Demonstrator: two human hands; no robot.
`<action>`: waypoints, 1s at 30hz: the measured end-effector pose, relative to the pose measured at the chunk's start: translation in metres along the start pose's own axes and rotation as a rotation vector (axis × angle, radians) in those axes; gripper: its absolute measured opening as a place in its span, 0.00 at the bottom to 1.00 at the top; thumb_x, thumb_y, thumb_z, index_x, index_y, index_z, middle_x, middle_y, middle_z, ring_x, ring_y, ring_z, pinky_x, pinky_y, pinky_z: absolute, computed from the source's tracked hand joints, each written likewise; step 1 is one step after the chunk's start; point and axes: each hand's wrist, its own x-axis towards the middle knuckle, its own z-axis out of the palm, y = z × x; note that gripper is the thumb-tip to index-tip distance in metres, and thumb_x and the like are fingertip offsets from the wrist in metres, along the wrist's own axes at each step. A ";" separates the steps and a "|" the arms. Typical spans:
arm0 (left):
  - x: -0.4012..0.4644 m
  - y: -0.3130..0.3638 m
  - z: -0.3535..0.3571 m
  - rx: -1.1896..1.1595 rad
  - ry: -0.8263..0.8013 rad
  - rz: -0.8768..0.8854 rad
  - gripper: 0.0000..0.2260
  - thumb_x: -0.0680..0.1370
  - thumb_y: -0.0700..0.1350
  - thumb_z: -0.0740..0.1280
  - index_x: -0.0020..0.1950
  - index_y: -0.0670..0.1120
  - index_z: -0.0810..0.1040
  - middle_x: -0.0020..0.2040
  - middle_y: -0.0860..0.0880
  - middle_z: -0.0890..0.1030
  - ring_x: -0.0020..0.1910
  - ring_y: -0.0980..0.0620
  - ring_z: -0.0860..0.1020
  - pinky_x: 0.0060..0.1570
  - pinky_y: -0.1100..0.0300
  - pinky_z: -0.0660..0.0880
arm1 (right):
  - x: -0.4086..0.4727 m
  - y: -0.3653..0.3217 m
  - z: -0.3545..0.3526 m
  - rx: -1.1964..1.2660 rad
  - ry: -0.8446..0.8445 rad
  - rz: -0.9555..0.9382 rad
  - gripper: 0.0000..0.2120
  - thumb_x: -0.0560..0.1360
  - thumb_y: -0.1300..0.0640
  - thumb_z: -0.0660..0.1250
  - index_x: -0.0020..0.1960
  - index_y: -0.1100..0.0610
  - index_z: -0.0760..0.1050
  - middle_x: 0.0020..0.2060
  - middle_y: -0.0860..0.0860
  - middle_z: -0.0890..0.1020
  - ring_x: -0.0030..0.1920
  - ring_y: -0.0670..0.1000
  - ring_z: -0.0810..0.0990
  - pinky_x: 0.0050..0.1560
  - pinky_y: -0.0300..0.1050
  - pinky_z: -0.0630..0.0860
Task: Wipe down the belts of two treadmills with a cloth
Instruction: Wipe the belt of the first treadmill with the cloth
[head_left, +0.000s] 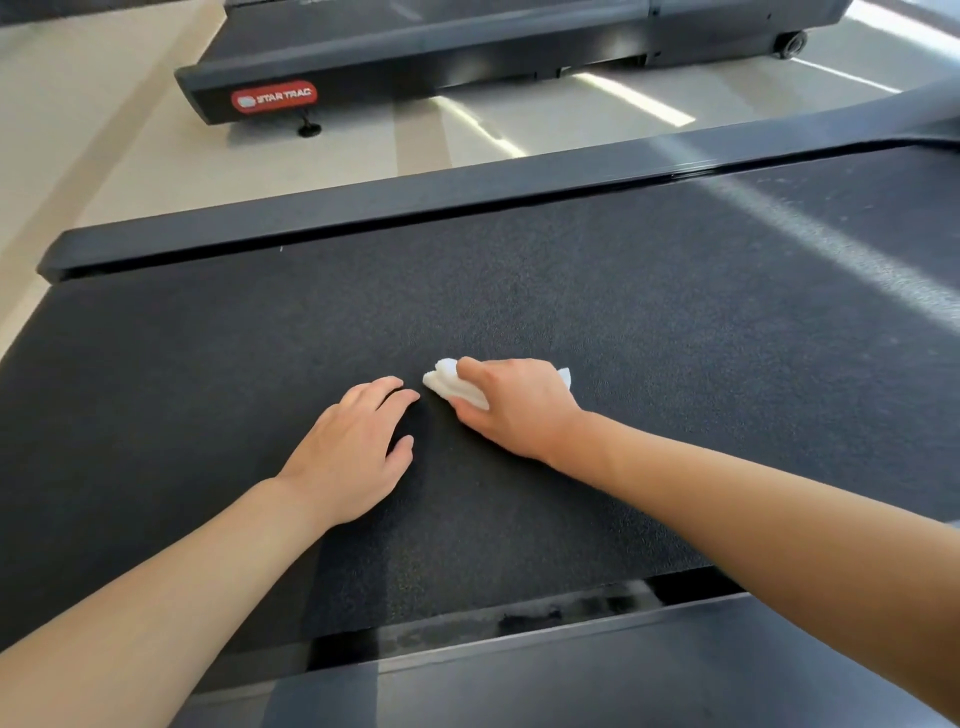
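A dark, textured treadmill belt fills most of the view. My right hand holds a folded white cloth down on the belt near its middle, fingers curled over the cloth. The cloth sticks out at the hand's left and far right. My left hand rests flat on the belt just left of the cloth, fingers straight and a little spread, holding nothing. A second treadmill stands at the far side of the floor, with a red label on its end.
A dark side rail runs along the belt's far edge and another rail along the near edge. Pale floor lies between the two treadmills, with bright streaks of sunlight. A small foot props the far treadmill.
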 end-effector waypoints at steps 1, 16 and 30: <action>0.003 0.003 0.001 -0.005 0.002 0.005 0.25 0.84 0.51 0.62 0.81 0.50 0.66 0.81 0.52 0.64 0.80 0.50 0.61 0.75 0.51 0.66 | -0.004 -0.001 -0.001 0.010 0.002 -0.002 0.16 0.80 0.43 0.63 0.44 0.51 0.62 0.33 0.46 0.71 0.33 0.53 0.71 0.33 0.49 0.65; 0.090 0.107 0.028 -0.085 0.067 0.197 0.30 0.79 0.60 0.51 0.76 0.50 0.73 0.77 0.51 0.70 0.77 0.49 0.67 0.75 0.44 0.66 | -0.092 0.097 -0.057 -0.050 -0.015 0.155 0.17 0.79 0.40 0.63 0.43 0.52 0.64 0.32 0.48 0.72 0.33 0.52 0.71 0.29 0.43 0.56; 0.183 0.145 0.036 -0.147 0.183 0.137 0.27 0.80 0.57 0.55 0.77 0.50 0.72 0.78 0.50 0.70 0.78 0.48 0.66 0.75 0.38 0.66 | -0.126 0.252 -0.109 -0.062 0.066 0.529 0.16 0.78 0.37 0.63 0.48 0.51 0.69 0.33 0.46 0.77 0.34 0.51 0.76 0.39 0.50 0.76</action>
